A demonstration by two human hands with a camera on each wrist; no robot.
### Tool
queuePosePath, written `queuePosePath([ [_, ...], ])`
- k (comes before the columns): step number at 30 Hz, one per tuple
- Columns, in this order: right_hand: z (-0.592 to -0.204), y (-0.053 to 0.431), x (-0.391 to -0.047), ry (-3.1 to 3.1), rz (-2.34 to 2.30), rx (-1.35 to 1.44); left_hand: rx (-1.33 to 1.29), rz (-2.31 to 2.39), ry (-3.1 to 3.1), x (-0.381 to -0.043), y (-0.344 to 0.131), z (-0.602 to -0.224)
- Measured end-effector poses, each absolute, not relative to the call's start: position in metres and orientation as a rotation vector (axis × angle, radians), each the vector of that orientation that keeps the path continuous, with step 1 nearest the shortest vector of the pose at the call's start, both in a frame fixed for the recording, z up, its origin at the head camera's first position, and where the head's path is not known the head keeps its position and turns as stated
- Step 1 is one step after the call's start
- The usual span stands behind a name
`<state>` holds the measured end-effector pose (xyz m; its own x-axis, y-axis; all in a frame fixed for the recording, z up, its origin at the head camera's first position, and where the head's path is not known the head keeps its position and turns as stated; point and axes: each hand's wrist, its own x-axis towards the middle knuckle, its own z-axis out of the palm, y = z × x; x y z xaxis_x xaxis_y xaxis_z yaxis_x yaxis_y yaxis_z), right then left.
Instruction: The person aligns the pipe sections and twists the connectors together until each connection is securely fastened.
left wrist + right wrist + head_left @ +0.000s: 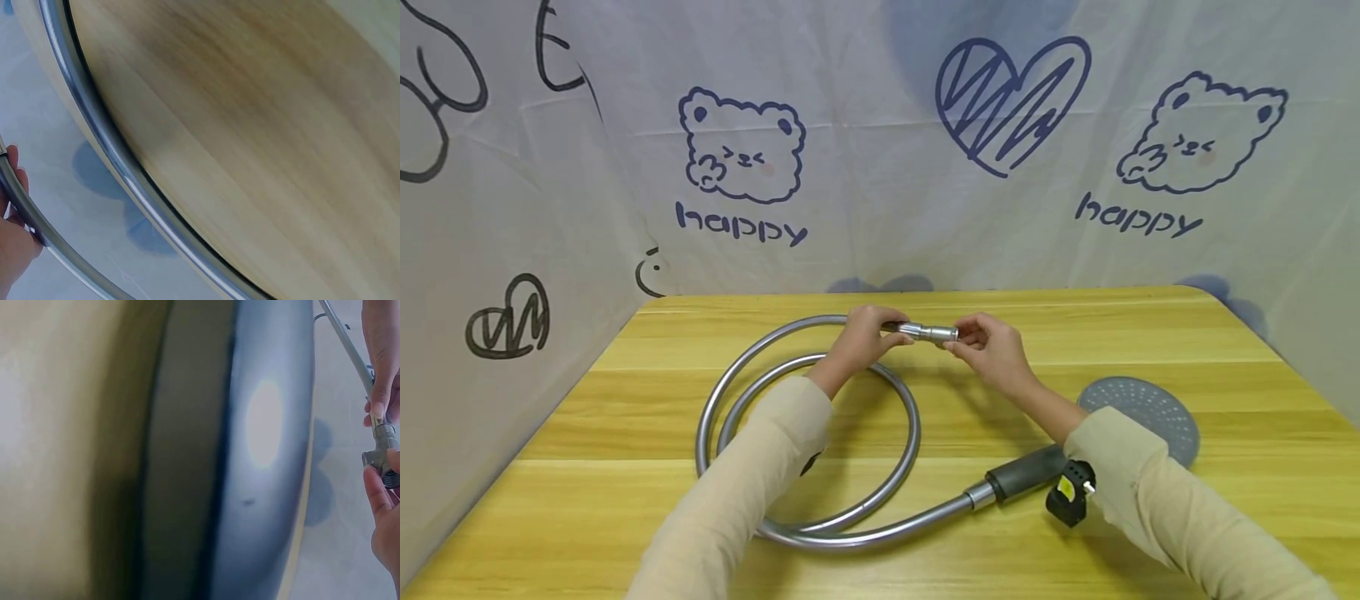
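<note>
My left hand grips one end of a shiny grey shower hose, raised over the far part of the table. My right hand pinches a small silver metal fitting at that hose end between thumb and fingers. In the right wrist view the fitting shows a side branch and a threaded opening. The hose lies in loops under my left arm, its other end joined to the dark handle of a shower head. My right forearm and sleeve partly cover that shower head.
A yellow wood-grain table carries everything. White cloth walls with drawn bears and hearts stand behind it and at the left. A black wrist strap hangs at my right cuff. A blurred silvery curve fills much of the right wrist view.
</note>
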<state>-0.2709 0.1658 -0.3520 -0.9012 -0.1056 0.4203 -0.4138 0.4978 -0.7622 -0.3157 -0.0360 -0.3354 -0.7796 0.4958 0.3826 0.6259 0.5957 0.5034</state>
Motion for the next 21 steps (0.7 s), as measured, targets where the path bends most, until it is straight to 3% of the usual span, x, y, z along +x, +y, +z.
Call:
queuePosePath([
  [21,-0.3492,0.1655,-0.2711,-2.413,1.362,0.48,-0.901,-1.117,-2.598,-0.3206,-0.0372,-0.3397],
])
